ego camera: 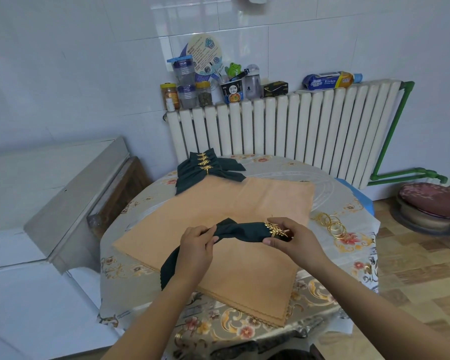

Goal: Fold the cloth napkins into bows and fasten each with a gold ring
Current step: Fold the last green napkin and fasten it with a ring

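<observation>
light: soft, even, cool | shadows: faint | glare: wall tiles | edges: wide-angle bowing

A round table stands in front of a radiator, with a cabinet to its left and a stool on the floor to its right. A stack of flat cloths lies across the middle of the table. At the far edge, partly on that stack, rests a pile of finished bows. Loose rings lie on the table just right of the stack. Above the stack's near half, the left hand and the right hand hold a napkin between them, a ring around its right end. Jars and a packet sit on top of the radiator.
</observation>
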A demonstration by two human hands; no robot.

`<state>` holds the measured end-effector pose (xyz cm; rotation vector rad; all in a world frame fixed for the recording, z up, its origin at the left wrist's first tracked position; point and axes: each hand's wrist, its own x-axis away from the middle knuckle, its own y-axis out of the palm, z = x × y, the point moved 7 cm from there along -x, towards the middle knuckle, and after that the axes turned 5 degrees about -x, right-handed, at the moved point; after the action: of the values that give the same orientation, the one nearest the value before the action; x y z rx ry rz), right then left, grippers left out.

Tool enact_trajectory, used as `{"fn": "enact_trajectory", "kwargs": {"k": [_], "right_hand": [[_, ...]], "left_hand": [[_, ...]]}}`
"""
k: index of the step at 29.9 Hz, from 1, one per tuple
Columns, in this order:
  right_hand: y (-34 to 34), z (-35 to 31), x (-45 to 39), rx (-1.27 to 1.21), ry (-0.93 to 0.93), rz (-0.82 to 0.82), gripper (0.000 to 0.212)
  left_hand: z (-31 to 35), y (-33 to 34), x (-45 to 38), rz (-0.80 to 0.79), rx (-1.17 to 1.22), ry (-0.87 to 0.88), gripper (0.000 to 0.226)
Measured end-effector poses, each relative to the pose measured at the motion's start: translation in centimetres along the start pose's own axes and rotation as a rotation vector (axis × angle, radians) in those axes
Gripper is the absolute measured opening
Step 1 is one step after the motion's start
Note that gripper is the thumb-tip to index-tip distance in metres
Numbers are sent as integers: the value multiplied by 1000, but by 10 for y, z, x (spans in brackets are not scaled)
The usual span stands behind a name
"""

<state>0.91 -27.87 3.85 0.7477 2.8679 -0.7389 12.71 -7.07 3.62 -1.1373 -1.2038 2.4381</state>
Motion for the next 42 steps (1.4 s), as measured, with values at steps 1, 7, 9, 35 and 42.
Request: {"fn": "enact_trajectory", "kwargs": {"k": [1, 7, 9, 35, 42], "right_hand": [[0, -3, -1, 50, -14, -15, 45], [-1, -19, -4, 315, -145, -57, 50], [0, -20, -3, 303, -163, -67, 51], [52, -13, -5, 178, 179, -466, 46], [58, 10, 2, 167, 188, -556, 52]], "left_hand": [[1, -1, 0, 4, -17, 30, 29], [6, -6, -2, 26, -138, 162, 26], [2, -7, -2, 27, -136, 136, 28], [37, 6, 14, -152, -9, 431, 33], [30, 24, 31, -234, 40, 446, 30]]}}
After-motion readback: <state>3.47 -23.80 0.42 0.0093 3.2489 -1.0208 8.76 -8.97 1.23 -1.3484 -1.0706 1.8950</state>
